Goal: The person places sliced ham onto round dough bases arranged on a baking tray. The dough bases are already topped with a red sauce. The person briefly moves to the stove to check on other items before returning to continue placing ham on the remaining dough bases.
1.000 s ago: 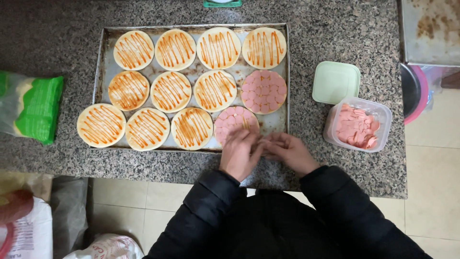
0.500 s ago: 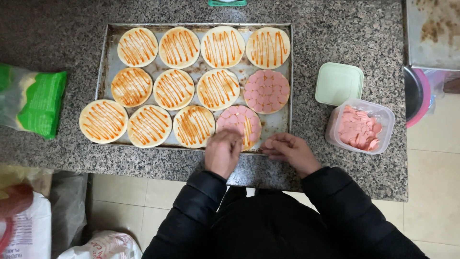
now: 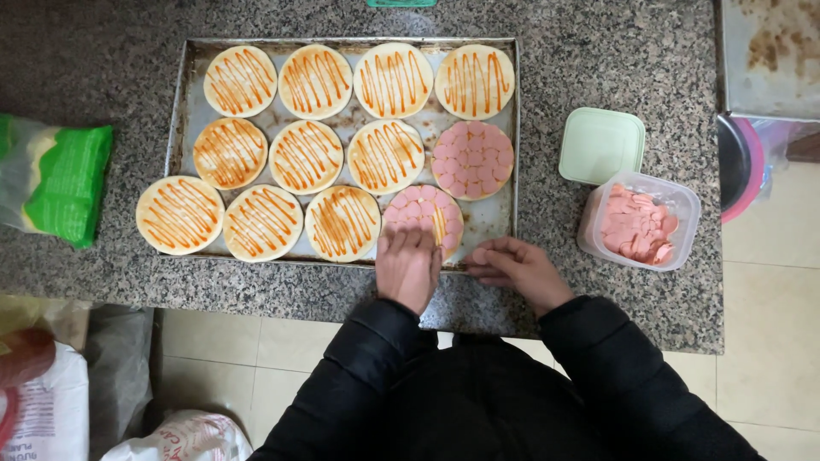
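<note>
Granite bench [image 3: 598,68] carries metal baking tray [image 3: 512,128] of eleven round dough bases. Far left of fingers: green bag [image 3: 60,179]. Nine sauce-striped bases [image 3: 307,155] bare of meat. One base [image 3: 472,160], beyond fingers, fully covered in pink sausage slices. Left hand [image 3: 408,266] flat, fingers spread on part-covered base [image 3: 424,220], gripping nothing visible. Right hand [image 3: 519,271] loosely curled, pinching slice [image 3: 480,255]. Right of fingers: green lid [image 3: 601,145], tub of slices [image 3: 639,220]. Judged: early, most bases left.

left hand [image 3: 408,265] flat, right hand [image 3: 517,269] curled
</note>
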